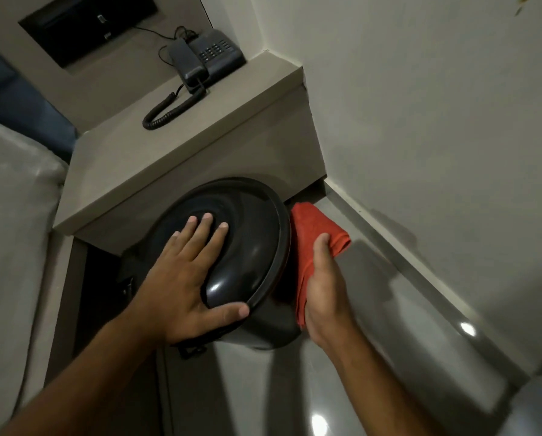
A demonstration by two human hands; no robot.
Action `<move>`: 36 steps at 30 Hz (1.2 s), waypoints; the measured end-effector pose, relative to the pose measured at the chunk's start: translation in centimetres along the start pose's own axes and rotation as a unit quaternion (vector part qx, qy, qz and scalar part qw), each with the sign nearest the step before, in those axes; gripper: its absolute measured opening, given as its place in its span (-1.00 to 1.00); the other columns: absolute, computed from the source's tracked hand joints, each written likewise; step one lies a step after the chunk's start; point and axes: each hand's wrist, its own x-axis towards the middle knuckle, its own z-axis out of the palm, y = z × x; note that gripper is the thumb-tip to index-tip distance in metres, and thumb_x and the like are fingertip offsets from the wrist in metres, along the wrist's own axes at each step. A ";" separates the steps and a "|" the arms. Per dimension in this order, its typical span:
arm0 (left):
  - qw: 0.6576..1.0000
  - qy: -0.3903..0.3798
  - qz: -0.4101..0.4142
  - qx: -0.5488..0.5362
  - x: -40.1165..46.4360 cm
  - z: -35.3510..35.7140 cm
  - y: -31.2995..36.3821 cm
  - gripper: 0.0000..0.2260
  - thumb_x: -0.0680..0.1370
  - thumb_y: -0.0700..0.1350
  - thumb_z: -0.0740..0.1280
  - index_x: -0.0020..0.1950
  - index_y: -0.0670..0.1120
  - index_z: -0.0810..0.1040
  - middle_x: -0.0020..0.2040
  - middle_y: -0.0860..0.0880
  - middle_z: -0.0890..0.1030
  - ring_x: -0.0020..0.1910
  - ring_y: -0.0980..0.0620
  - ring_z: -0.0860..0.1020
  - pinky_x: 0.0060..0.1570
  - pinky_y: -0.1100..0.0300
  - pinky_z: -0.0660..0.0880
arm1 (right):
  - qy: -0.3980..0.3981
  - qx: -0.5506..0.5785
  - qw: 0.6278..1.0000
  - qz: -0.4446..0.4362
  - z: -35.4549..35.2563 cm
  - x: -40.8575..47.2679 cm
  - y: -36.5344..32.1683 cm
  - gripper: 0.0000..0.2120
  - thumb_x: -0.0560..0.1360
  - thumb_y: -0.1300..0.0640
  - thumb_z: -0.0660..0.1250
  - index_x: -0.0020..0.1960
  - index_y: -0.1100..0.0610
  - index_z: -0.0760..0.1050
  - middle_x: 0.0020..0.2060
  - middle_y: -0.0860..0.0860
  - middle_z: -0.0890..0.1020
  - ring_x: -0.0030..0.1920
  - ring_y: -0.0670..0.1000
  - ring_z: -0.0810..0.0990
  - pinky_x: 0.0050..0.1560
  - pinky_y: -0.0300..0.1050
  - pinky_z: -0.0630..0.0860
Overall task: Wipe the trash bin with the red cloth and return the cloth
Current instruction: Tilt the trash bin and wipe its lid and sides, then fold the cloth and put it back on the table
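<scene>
A round black trash bin [247,221] with a domed lid stands on the floor, partly under a grey side table. My left hand [187,278] lies flat on the lid, fingers spread, thumb hooked over the lid's front rim. My right hand [323,291] grips a folded red cloth [313,228] and presses it against the bin's right side. The lid and my hand hide most of the bin's body.
The grey side table [175,146] overhangs the bin and carries a black corded telephone [206,58]. A white wall [436,136] with a skirting board runs close on the right. A pale bed edge [14,199] is at the left. Glossy grey floor [373,357] lies in front.
</scene>
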 end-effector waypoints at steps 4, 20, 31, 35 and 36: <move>0.993 -0.020 0.112 0.015 1.2 -0.4 -1.1 0.06 0.31 0.53 0.20 0.60 -0.10 0.05 0.62 -0.15 0.03 0.60 -0.13 -0.06 0.49 -0.29 0.09 | 0.047 -0.033 0.998 -0.022 0.5 0.9 2.0 -0.14 0.41 -0.56 0.11 0.48 -0.02 0.44 0.34 -0.05 0.62 0.35 -0.05 0.56 0.37 0.00 0.45; 0.989 0.009 0.141 -0.035 1.6 0.6 -2.2 -0.01 0.38 0.51 0.12 0.58 -0.16 0.15 0.60 -0.23 0.11 0.59 -0.21 -0.03 0.49 -0.24 0.09 | 0.145 0.132 0.979 0.060 1.9 0.3 -6.5 -0.42 0.64 -0.26 0.07 0.38 0.15 0.49 0.09 0.16 0.75 0.07 0.14 0.75 0.11 0.14 0.60; 0.685 -0.071 -0.269 -0.674 -0.1 -11.7 3.3 -0.24 0.47 0.45 0.06 0.53 0.01 0.31 0.54 -0.04 0.35 0.52 0.09 0.25 0.49 0.02 0.22 | 0.097 0.186 0.970 0.119 15.2 -7.3 -20.0 -0.52 0.54 -0.15 0.29 0.14 0.22 0.71 0.13 0.18 0.73 0.09 0.16 0.74 0.18 0.28 0.58; 0.298 -0.015 -0.379 -0.876 -3.1 -20.1 3.4 -0.55 0.42 0.01 0.51 0.24 -0.15 0.58 0.15 -0.21 0.69 0.08 -0.16 0.68 -0.13 0.02 0.65 | 0.039 0.161 0.966 0.199 21.8 -9.5 -21.3 -0.49 0.53 -0.05 0.29 0.30 0.30 0.57 0.23 0.32 0.65 0.17 0.29 0.68 0.11 0.30 0.56; 0.305 -0.001 -0.409 -0.860 -3.9 -22.0 2.9 -0.57 0.38 -0.12 0.55 0.21 -0.19 0.59 0.09 -0.22 0.71 0.02 -0.19 0.70 -0.17 0.00 0.65 | 0.028 0.141 0.967 0.211 23.1 -10.0 -21.7 -0.50 0.56 -0.03 0.27 0.31 0.31 0.57 0.24 0.33 0.64 0.17 0.29 0.68 0.10 0.25 0.61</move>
